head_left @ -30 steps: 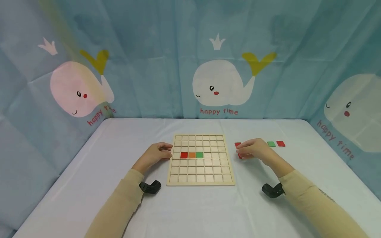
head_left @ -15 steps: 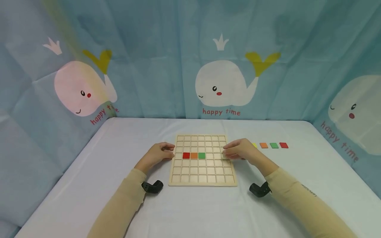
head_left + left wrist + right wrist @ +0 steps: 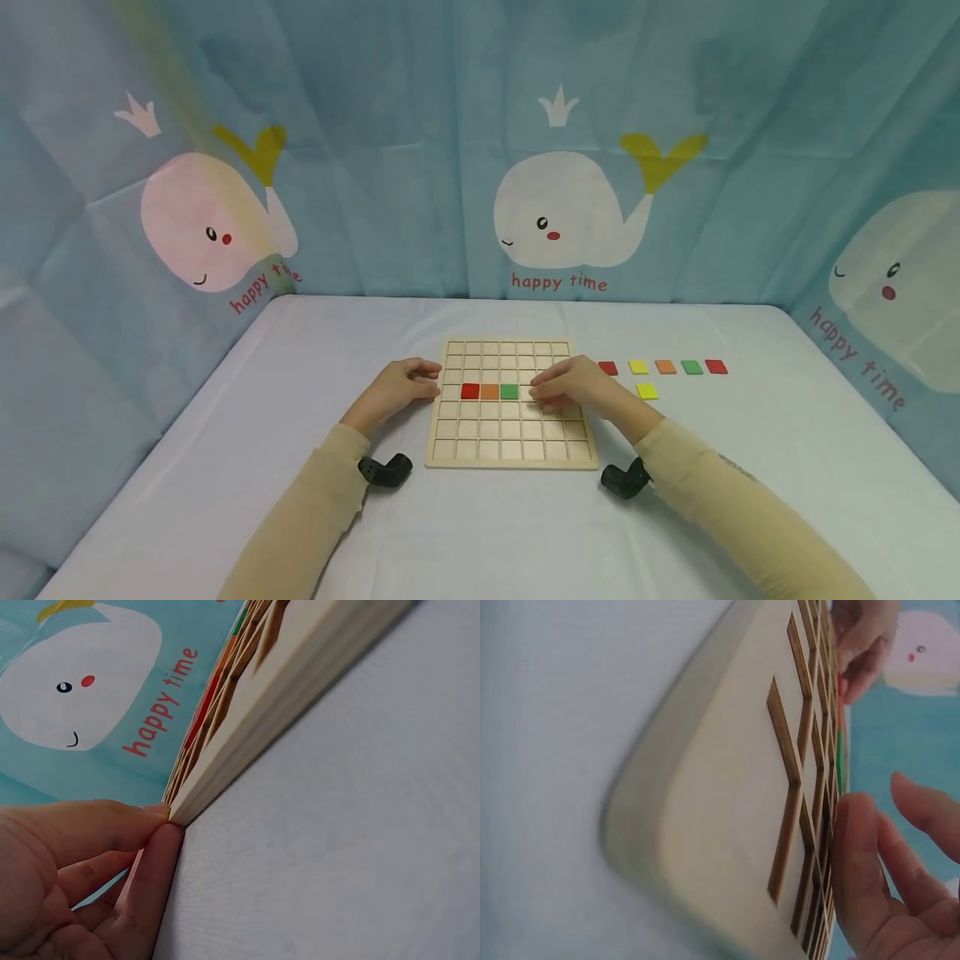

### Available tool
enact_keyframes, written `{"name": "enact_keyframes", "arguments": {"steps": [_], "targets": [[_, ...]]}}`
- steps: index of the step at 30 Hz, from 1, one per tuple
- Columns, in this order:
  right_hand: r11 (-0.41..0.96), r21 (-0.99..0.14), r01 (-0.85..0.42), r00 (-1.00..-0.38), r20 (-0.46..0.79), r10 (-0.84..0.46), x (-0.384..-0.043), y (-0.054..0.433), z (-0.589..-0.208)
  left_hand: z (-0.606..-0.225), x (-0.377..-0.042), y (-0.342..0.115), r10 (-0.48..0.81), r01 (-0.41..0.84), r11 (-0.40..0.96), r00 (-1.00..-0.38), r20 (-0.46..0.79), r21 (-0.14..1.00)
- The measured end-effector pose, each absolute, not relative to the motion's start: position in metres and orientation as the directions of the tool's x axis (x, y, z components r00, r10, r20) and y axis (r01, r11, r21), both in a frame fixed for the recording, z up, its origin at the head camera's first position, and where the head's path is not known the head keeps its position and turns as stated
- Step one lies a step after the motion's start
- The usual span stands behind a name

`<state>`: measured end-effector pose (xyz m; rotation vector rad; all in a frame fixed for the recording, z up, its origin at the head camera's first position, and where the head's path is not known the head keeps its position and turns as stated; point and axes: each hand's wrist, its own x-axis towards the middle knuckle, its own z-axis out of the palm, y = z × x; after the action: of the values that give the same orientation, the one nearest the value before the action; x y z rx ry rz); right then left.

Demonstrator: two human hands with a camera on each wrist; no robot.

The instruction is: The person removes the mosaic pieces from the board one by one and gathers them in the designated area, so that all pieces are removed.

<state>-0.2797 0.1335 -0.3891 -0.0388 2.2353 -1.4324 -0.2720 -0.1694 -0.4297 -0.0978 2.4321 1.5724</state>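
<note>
The square wooden grid board point(image 3: 487, 450) lies flat on the white table. In one of its rows sit a red tile point(image 3: 470, 392), an orange tile point(image 3: 490, 392) and a green tile point(image 3: 509, 392), side by side. At the board's left edge, my left hand point(image 3: 393, 392) holds the rim; the left wrist view shows thumb and finger point(image 3: 120, 825) meeting at it. Over the right half is my right hand point(image 3: 577, 387), fingertips low by the cell to the right of the green tile. I cannot tell whether a tile is between those fingers.
Right of the board lie loose tiles in a row: red point(image 3: 607, 367), yellow point(image 3: 638, 367), orange point(image 3: 665, 367), green point(image 3: 692, 367) and another red point(image 3: 716, 367). One more yellow tile point(image 3: 647, 391) lies in front. A whale-print curtain point(image 3: 420, 208) hangs behind the table.
My right hand has moved left from the loose red tiles to over the board, near the green tile. My left hand stays at the board's left edge.
</note>
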Motion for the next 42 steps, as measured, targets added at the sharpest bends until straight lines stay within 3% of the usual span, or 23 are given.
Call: {"name": "enact_keyframes", "arguments": {"steps": [17, 23, 42], "targets": [[0.371, -0.889, 0.268, -0.863, -0.393, -0.318, -0.285, 0.113, -0.399, -0.428, -0.263, -0.170, 0.033, -0.175, 0.498, -0.975, -0.220, 0.849], [0.414, -0.862, 0.294, -0.877, -0.415, -0.242, -0.288, 0.112, -0.399, -0.430, -0.268, -0.167, 0.051, -0.137, 0.526, -0.980, -0.192, 0.839], [0.433, -0.863, 0.259, -0.897, -0.381, -0.224, -0.288, 0.102, -0.394, -0.426, -0.270, -0.166, 0.045, -0.129, 0.551, -0.982, -0.184, 0.825]]}}
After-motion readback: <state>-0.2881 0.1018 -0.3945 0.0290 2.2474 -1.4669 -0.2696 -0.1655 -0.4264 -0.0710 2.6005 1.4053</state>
